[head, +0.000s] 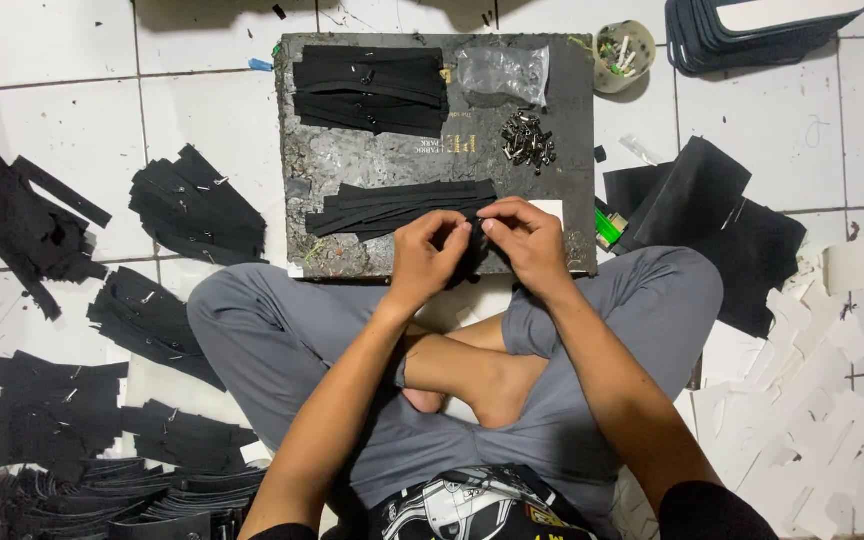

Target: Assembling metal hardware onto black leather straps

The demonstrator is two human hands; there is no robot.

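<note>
Crossed legs in grey trousers [632,300] are filling the lower middle of the frame, with a bare foot [482,385] tucked between them. Just above the knees, at centre frame, a small black strip piece [470,245] is being pinched between both hands: the left hand [424,255] is closed on its left side and the right hand [530,240] is closed on its right, fingertips meeting over it. The piece is being held at the near edge of a dark, worn work board [352,160] lying on the white tiled floor [202,110]. On the board, a fan of black strips [392,205] is lying just above the hands, a second stack of black strips [370,90] is sitting at its upper left, and a heap of small metal parts [527,140] is resting below a clear plastic bag [502,72]. Piles of black strips [197,205] are being kept at the left of the frame, white paper scraps [812,420] at the lower right.
</note>
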